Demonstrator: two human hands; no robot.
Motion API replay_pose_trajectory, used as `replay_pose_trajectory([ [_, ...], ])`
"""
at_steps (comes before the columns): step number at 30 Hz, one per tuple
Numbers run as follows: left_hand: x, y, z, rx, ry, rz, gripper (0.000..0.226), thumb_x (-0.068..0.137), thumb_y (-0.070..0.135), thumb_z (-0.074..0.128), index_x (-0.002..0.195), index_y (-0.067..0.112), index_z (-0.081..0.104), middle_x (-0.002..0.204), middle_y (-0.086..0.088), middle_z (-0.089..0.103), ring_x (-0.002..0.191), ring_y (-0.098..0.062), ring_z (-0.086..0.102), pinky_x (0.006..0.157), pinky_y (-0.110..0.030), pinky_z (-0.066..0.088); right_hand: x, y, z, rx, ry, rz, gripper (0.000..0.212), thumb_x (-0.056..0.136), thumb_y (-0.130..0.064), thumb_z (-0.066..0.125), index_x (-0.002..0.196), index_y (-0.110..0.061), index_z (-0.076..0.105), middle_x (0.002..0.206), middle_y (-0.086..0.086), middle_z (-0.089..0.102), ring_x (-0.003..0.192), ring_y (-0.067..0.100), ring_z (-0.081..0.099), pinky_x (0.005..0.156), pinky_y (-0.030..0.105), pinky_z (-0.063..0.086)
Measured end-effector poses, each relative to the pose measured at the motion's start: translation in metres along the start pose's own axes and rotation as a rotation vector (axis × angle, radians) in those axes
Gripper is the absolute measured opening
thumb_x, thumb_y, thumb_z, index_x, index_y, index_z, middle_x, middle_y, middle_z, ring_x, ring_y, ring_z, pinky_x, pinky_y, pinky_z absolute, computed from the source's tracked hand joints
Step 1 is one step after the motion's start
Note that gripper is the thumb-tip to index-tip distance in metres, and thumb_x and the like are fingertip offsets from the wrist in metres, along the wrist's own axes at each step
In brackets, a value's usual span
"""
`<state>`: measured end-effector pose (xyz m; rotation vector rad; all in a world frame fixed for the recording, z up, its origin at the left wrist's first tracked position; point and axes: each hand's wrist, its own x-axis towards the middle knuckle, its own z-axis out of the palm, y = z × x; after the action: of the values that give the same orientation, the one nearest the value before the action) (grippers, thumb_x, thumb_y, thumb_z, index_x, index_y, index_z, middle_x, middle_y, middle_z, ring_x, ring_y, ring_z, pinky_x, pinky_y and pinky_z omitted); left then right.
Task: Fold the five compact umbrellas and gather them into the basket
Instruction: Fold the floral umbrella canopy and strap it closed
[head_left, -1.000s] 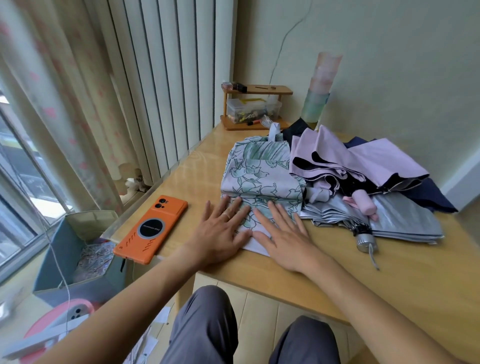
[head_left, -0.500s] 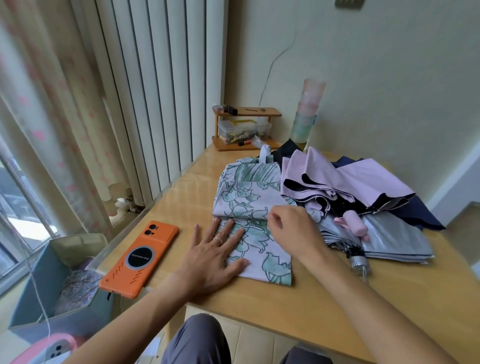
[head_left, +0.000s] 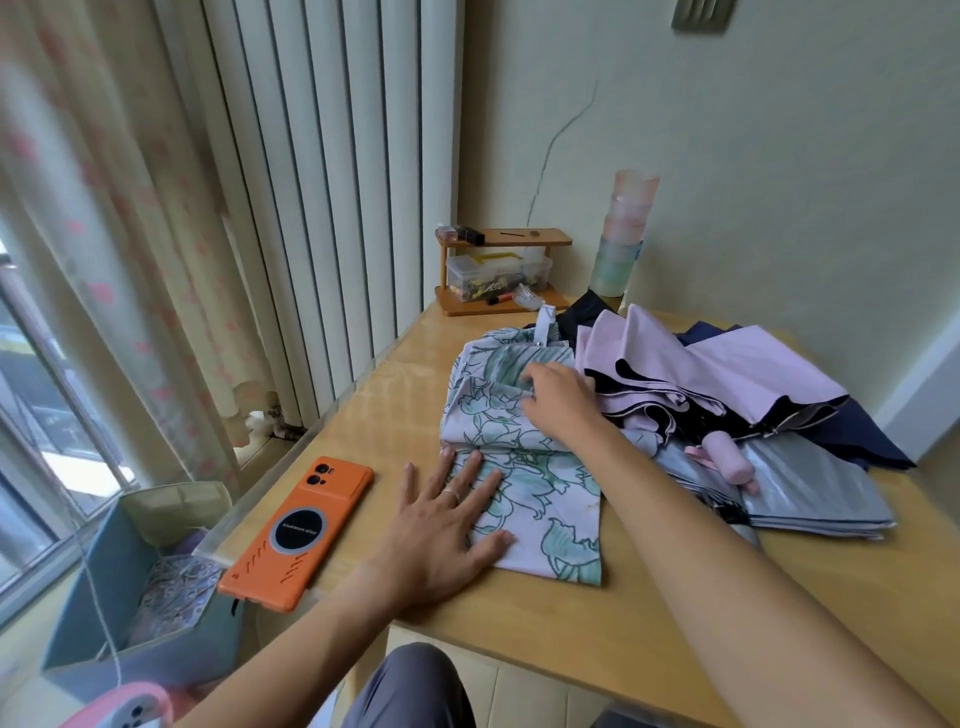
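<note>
The left hand (head_left: 447, 525) is lying flat on the flowery umbrella (head_left: 545, 499) on the table (head_left: 374, 415), and the right hand (head_left: 558, 400) is grabbing its cloth farther back.

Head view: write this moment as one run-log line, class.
stage: folding floral umbrella | left hand: pressing flat on its near end | right hand: pinching its far fabric | other umbrellas: piled unfolded | basket: lower left

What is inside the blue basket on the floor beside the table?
Patterned fabric lies in the blue basket, possibly a folded umbrella, though that is unclear. The table edge and orange phone cover the basket's right part, so anything there is hidden.
</note>
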<state>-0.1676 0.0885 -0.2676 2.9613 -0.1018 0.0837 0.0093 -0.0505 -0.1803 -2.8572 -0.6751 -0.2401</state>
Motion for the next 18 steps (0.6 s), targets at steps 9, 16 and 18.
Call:
replay_pose_trajectory([
  [9,0.002,-0.007,-0.013,-0.389,0.057,-0.031,0.054,0.106,0.049,0.021,0.15,0.018,0.03,0.161,0.001,0.034,0.152,-0.011,0.021,0.126,-0.047,-0.003,-0.083,-0.032,-0.049,0.025,0.079,-0.327,0.005,0.09,-0.02,0.054,0.09,-0.021,0.049,0.09,-0.003,0.049,0.085,0.02,0.044,0.081,0.036,0.039],
  [16,-0.011,-0.01,-0.038,-0.71,0.274,-0.268,0.071,0.083,0.054,0.022,0.125,0.002,0.046,0.124,-0.021,0.05,0.107,-0.036,0.056,0.094,-0.049,0.048,-0.164,-0.03,-0.032,-0.028,-0.254,-0.386,0.01,0.096,-0.022,0.049,0.103,-0.024,0.056,0.105,0.001,0.062,0.099,0.028,0.059,0.081,0.035,0.045],
  [18,-0.006,-0.009,-0.036,-0.783,0.272,-0.351,0.059,0.089,0.06,0.034,0.123,0.012,0.04,0.12,-0.016,0.061,0.102,-0.037,0.063,0.093,-0.052,0.051,-0.17,-0.024,-0.018,0.03,-0.308,-0.362,0.008,0.097,-0.027,0.051,0.103,-0.026,0.056,0.104,-0.001,0.061,0.1,0.027,0.06,0.086,0.039,0.05],
])
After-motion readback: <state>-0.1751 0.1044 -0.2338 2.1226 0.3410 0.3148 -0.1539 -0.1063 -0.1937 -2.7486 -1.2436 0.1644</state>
